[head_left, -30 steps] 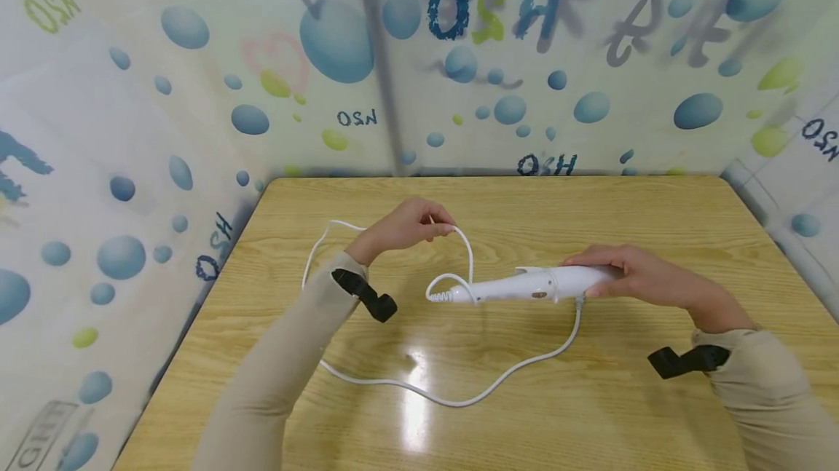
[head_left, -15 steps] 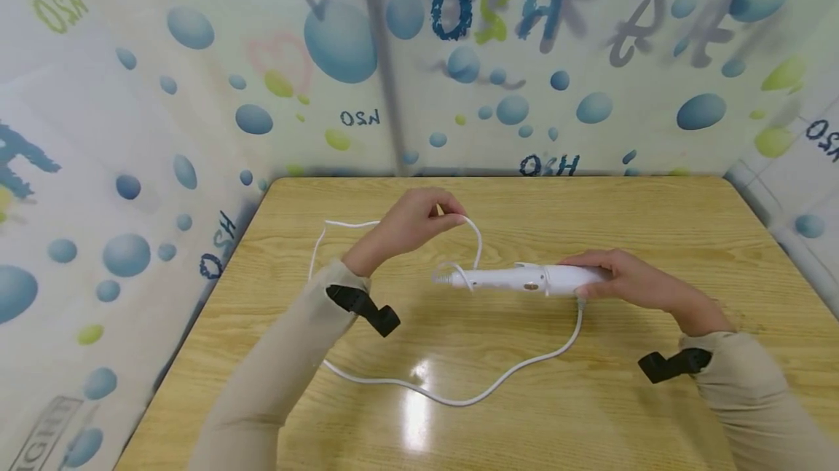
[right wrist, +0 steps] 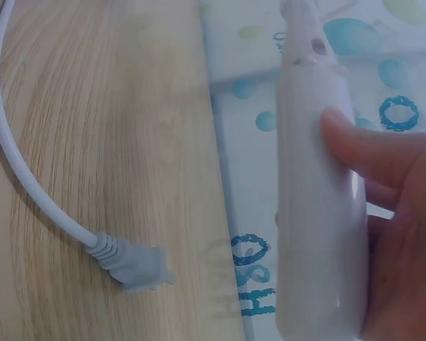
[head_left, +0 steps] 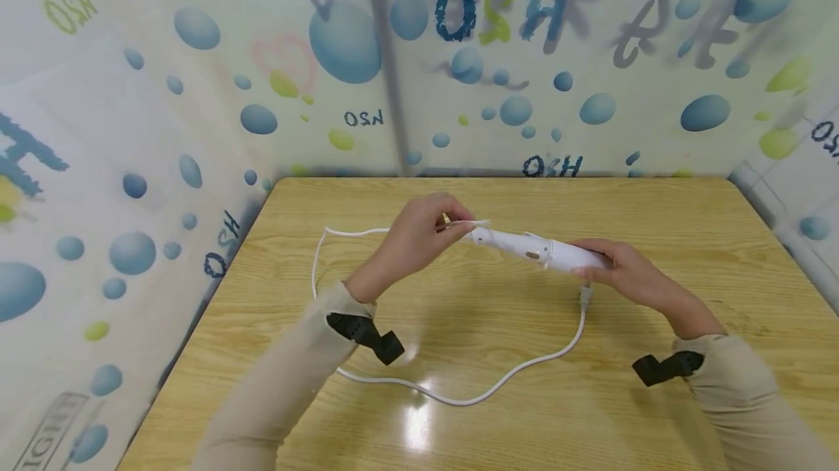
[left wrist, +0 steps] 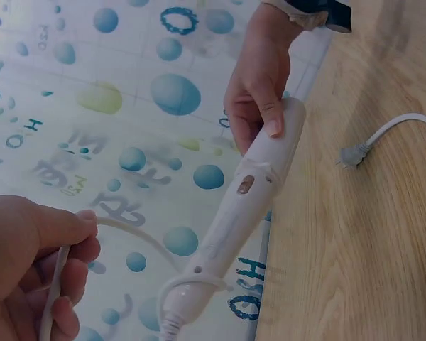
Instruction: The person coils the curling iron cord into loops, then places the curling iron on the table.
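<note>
My right hand (head_left: 625, 271) grips the thick end of a white curling iron (head_left: 514, 244), held up above the table. It has a brown button (left wrist: 246, 185) on its side and a narrow end with a ribbed cord sleeve (left wrist: 172, 325). In the left wrist view, the power cord (left wrist: 145, 236) loops round that narrow end. My left hand (head_left: 426, 231) pinches the cord between thumb and fingers, beside the narrow end. A pale plug (right wrist: 135, 264) lies on the table below the thick end, apart from it.
The cord's long run (head_left: 459, 402) curves across the wooden table (head_left: 629, 413) from the plug round to the left. A wall sheet (head_left: 419, 92) printed with blue drops and letters stands behind the table and at its sides.
The curling iron's narrow end has risen towards my left hand, tilting the appliance. My left hand has shifted slightly right with the cord. The plug now shows apart from the thick end.
</note>
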`<state>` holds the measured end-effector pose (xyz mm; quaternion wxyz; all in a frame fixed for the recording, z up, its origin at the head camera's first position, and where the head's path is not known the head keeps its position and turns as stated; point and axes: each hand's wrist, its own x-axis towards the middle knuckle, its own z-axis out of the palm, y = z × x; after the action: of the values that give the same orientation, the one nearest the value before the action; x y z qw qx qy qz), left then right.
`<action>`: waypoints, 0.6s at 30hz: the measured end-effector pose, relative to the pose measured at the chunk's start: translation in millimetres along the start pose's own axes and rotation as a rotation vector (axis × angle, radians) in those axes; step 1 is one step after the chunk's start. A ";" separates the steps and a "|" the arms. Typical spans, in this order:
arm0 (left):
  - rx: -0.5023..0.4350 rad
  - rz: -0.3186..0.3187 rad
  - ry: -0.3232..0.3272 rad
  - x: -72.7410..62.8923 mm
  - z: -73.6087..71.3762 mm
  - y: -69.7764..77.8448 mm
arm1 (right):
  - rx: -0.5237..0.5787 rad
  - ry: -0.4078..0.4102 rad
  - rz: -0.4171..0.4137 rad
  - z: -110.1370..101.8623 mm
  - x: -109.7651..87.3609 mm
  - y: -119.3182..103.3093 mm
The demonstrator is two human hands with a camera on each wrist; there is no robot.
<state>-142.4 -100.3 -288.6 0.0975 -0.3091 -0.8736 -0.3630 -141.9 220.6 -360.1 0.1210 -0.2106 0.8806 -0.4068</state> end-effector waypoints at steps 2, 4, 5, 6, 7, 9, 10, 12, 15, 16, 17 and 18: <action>-0.025 -0.002 0.027 -2.2 2.2 -0.3 | -0.005 0.039 0.009 -0.3 0.9 -1.1; -0.055 -0.003 0.051 -4.1 4.7 -1.0 | -0.011 0.078 0.009 -0.4 1.9 -2.0; -0.070 -0.003 0.059 -4.9 6.1 -1.5 | -0.012 0.095 0.007 -0.5 2.1 -2.4; -0.087 -0.007 0.066 -5.8 7.6 -2.2 | -0.013 0.109 0.006 -0.6 2.3 -2.8; -0.104 -0.010 0.073 -6.7 9.1 -2.9 | -0.011 0.121 0.009 -0.7 2.3 -3.3; -0.136 -0.013 0.083 -8.3 12.5 -5.2 | -0.008 0.143 0.015 -0.8 2.2 -4.4; -0.151 -0.012 0.087 -9.1 14.2 -6.3 | -0.005 0.153 0.021 -0.9 1.9 -5.1; -0.184 -0.018 0.097 -11.0 17.3 -8.5 | 0.000 0.172 0.039 -0.9 1.4 -6.5; -0.234 -0.042 0.098 -13.9 22.1 -12.8 | 0.015 0.195 0.057 -1.4 0.3 -9.1; -0.253 -0.058 0.095 -14.8 23.9 -14.4 | 0.022 0.199 0.059 -1.7 -0.2 -9.9; -0.273 -0.073 0.091 -15.7 26.0 -16.5 | 0.028 0.202 0.061 -2.0 -0.6 -10.4; -0.292 -0.088 0.086 -16.3 28.0 -18.5 | 0.033 0.205 0.063 -2.3 -1.3 -11.1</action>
<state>-139.3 -98.6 -325.7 0.0728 -0.2657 -0.8192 -0.5031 -138.6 216.4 -350.0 0.0464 -0.1379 0.8879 -0.4365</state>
